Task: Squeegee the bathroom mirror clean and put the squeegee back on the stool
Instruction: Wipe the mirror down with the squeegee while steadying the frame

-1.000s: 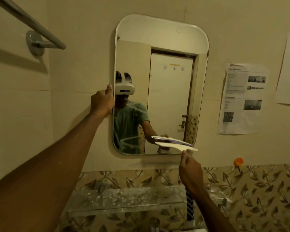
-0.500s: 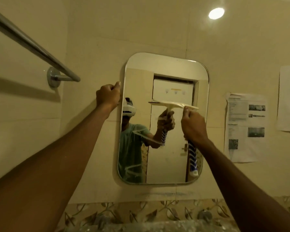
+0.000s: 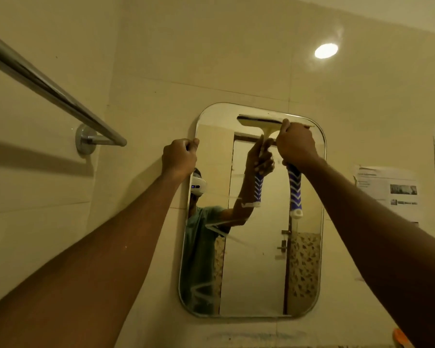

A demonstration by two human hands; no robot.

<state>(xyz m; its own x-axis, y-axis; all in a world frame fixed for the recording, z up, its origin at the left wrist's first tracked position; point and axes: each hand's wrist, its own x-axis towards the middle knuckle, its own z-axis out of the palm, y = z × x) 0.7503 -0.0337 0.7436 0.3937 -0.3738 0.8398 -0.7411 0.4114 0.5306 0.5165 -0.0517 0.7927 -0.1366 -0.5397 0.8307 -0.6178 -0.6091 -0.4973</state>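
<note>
The right hand is wrapped tight around the blue-and-white striped handle of the cream plastic squeegee, whose flat blade sits against the glass near 12 o'clock on the tall mirror with round corners. The left hand is curled closed on the mirror's left edge, at about 10 o'clock. The blade looks a little tilted, so one end may lift off and leave wet lines. White streaks show low on the glass, near 7 o'clock. A hard push could shake the mirror. A wet handle could slip. The stool is not in view.
</note>
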